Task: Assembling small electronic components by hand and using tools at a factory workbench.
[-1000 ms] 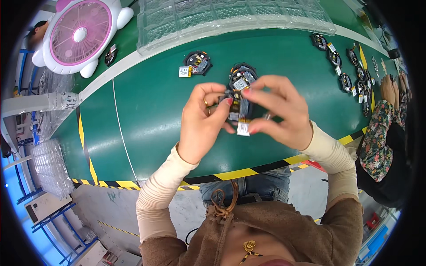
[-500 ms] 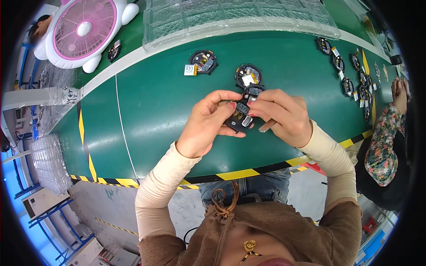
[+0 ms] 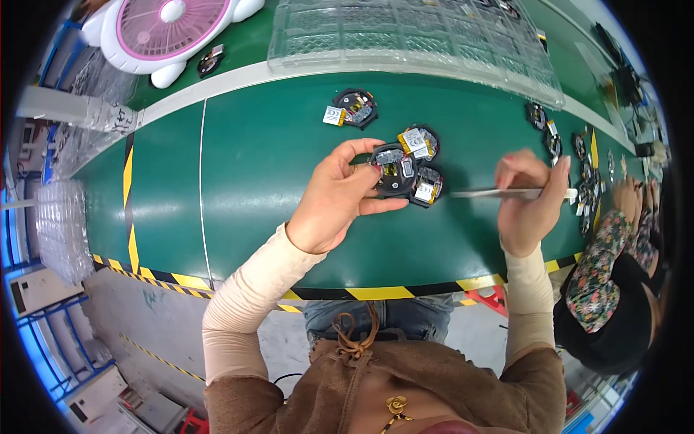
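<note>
My left hand (image 3: 325, 195) grips a round black watch housing (image 3: 390, 182) by its edge; a circuit board and small metal parts show inside. Against its right side lie two similar housings, the upper one (image 3: 431, 142) and the lower one (image 3: 427, 186), each with a small white-and-yellow battery. To the right, clear of them, my right hand (image 3: 531, 210) is closed on a thin metal tool that looks like tweezers (image 3: 481, 193), blurred by motion and pointing left. Farther back another housing (image 3: 358, 107) lies with its battery (image 3: 333, 116) hanging out to the left.
Clear plastic trays (image 3: 412, 47) stand along the back of the green table (image 3: 275, 217). Several more housings (image 3: 587, 181) lie at the right, near a co-worker's hands and flowered sleeve (image 3: 596, 275). A pink-and-white fan (image 3: 170, 29) is at the far left.
My right hand has moved away to the right from the held housing, the tool now stretched out leftward. My left hand still holds its housing. The head view has shifted slightly.
</note>
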A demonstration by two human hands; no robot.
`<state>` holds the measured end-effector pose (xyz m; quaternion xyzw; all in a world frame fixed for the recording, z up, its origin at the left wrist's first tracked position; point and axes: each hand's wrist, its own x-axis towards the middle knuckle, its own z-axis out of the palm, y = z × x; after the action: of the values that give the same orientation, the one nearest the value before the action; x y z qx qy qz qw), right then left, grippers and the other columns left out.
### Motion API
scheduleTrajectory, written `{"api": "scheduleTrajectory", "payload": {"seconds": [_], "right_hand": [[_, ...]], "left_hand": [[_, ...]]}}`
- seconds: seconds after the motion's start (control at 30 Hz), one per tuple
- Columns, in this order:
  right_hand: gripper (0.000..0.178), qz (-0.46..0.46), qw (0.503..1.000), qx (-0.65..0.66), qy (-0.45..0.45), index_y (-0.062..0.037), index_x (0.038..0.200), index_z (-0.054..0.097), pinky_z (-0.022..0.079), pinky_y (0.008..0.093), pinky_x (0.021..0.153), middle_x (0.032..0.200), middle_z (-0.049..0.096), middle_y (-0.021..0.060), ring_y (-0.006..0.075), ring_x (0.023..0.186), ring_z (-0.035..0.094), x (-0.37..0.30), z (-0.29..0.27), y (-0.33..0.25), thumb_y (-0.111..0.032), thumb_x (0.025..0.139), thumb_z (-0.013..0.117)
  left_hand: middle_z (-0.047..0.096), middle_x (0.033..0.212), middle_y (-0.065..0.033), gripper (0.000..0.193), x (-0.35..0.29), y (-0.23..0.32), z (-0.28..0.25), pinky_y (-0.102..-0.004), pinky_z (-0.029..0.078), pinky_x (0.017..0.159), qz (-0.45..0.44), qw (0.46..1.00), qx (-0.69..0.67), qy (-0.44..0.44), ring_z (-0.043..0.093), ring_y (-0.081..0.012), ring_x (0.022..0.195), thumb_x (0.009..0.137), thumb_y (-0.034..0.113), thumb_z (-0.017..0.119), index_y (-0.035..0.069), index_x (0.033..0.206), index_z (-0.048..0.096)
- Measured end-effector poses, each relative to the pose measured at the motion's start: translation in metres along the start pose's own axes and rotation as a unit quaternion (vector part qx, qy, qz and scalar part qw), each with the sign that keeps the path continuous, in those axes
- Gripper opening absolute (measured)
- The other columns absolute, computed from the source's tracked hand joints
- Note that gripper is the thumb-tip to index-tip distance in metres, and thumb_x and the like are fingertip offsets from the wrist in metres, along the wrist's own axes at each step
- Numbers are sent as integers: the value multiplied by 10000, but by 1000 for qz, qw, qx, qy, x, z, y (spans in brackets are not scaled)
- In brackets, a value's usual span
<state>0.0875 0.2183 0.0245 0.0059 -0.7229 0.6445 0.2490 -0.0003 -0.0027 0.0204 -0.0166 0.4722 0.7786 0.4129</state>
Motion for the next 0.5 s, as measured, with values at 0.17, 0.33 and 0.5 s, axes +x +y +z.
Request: {"api": "scheduleTrajectory", "payload": {"seconds": [0.17,0.33,0.5], "right_hand": [[354,55,979,177,-87,34,958,572,507,296,594,917,552,208,250,700,588,-9,33,3,-255,918,373],[186,115,975,136,-133,78,985,580,525,320,724,1028,553,200,262,831,618,-7,34,4,46,830,482],[181,130,979,103,-122,77,974,587,528,317,688,996,562,209,262,803,619,-7,37,4,-5,844,493]], "left_hand": [[556,982,-89,308,-1,1,2,-324,539,775,11,999,-31,-33,583,-159,877,882,15,396,-61,1179,425],[561,1010,-94,281,-3,-2,1,-312,538,769,1,999,-9,-48,588,-159,886,887,23,388,-59,1144,467],[565,1003,-97,265,-2,-3,3,-307,541,761,-11,999,6,-49,591,-159,878,880,20,387,-68,1105,495]]}}
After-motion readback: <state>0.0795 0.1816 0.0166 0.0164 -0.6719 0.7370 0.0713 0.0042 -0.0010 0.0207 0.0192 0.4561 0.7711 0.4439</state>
